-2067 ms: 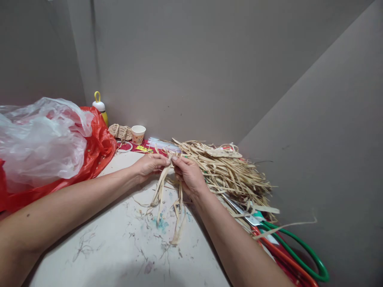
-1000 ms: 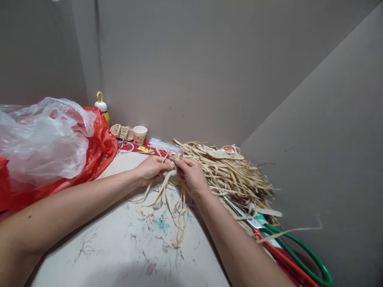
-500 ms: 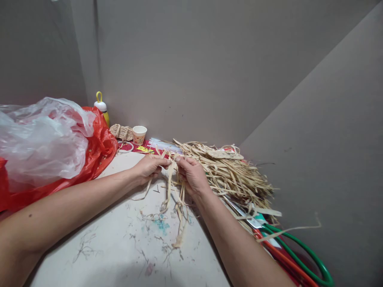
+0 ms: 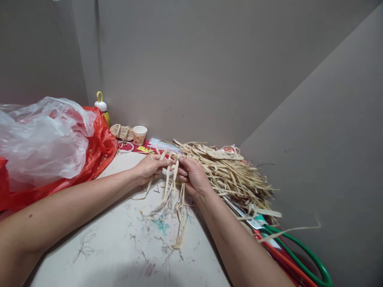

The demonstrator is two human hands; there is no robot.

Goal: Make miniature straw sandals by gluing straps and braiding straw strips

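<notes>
Pale, flat straw strips (image 4: 166, 190) hang from between my two hands over the board, their lower ends trailing toward me. My left hand (image 4: 152, 167) is closed, thumb and fingers pinching the strips from the left. Close beside it, my right hand (image 4: 193, 174) is also closed, gripping strips at thumb and forefinger. Other strips (image 4: 180, 223) dangle below the right hand, some with knotted, frayed ends. The fingertips of both hands nearly meet, and the exact crossing of the strips there is too small to make out.
A heap of dry straw (image 4: 236, 171) lies right of my hands, with green- and red-handled scissors (image 4: 263, 228) in front. Plastic bags (image 4: 50, 139) fill the left side. A paper cup (image 4: 139, 135), a woven straw piece (image 4: 121, 132) and a yellow-white bottle (image 4: 101, 107) stand behind.
The strips hanging between my hands have shifted and spread apart. My right hand has turned slightly, its fingers curling more; my left hand stays nearly in place.
</notes>
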